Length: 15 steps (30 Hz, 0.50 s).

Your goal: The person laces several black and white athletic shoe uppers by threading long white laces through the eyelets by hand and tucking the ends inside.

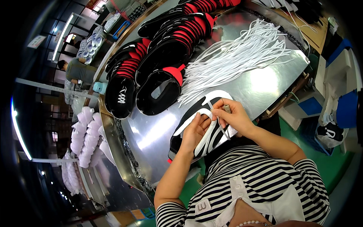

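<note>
A black-and-white shoe upper (pixel 201 107) lies at the near edge of the metal table, with a red tab at its left end. My left hand (pixel 194 133) is closed on its side, thumb on the white edging and fingers inside the opening. Over the upper's white eyelet part, my right hand (pixel 235 116) pinches a white shoelace (pixel 226 133), a strand of which hangs below the fingers. A small tan piece (pixel 227 108) shows at that hand's fingers; its kind is unclear. The fingertips partly hide the eyelets.
On the metal table (pixel 151 132) lie a heap of white shoelaces (pixel 242 56) and rows of nested black-and-red shoe uppers (pixel 159 90). Grey-blue bins (pixel 302 106) stand at the right. Stacked white pieces (pixel 87 132) are at the left, and a person (pixel 79 72) works farther back.
</note>
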### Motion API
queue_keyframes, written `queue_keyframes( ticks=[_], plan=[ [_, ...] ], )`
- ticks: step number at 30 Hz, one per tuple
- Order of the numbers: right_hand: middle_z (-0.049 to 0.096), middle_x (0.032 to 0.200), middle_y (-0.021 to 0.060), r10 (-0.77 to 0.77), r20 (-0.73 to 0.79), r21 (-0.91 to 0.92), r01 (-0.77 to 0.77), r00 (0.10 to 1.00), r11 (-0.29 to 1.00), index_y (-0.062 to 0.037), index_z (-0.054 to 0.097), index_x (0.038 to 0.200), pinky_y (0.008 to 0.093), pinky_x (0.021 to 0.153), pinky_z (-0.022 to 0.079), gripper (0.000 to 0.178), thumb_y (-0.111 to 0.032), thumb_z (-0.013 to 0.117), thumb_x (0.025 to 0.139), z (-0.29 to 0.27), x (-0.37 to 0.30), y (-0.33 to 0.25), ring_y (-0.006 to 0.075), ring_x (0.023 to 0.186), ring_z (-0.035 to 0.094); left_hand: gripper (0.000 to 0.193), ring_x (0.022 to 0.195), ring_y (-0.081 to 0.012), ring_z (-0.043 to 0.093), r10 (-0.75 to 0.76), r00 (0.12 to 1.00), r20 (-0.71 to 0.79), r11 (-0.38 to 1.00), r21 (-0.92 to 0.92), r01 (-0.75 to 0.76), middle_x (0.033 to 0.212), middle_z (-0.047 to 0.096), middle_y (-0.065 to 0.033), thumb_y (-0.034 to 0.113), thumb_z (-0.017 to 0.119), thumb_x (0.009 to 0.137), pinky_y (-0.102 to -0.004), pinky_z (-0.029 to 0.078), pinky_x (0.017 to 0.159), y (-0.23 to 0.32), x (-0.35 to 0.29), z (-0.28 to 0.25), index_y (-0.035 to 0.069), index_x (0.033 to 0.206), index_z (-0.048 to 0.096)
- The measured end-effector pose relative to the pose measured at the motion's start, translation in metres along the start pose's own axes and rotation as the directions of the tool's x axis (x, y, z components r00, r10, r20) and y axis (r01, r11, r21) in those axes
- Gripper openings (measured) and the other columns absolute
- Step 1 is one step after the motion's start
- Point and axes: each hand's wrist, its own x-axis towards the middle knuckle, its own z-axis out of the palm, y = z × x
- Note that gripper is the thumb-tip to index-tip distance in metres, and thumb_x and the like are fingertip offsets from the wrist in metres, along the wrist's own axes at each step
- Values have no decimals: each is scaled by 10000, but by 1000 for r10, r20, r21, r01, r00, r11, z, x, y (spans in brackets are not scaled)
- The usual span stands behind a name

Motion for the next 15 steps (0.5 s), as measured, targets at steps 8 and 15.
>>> queue_keyframes(
  ticks=[8, 15],
  plan=[
    [672, 755, 36, 106, 92, -129, -94, 990, 987, -5, 630, 929, 180, 469, 380, 141, -141, 603, 953, 9, -5, 3, 37, 493, 491, 595, 1281, -250, 492, 88, 983, -158, 981, 184, -59, 1340, 542, -186, 441, 424, 1038, -347, 330, 1127, 0, -24, 0, -50, 1373, 452],
    [669, 657, 18, 137, 76, -388, -98, 988, 917, -37, 653, 868, 241, 477, 400, 176, -198, 612, 923, 14, -6, -8, 71, 497, 523, 405, 1100, -161, 572, 259, 965, -43, 927, 293, -235, 1168, 623, -92, 314, 446, 1055, -301, 423, 1009, -9, -29, 16, -27, 1207, 602]
  ],
)
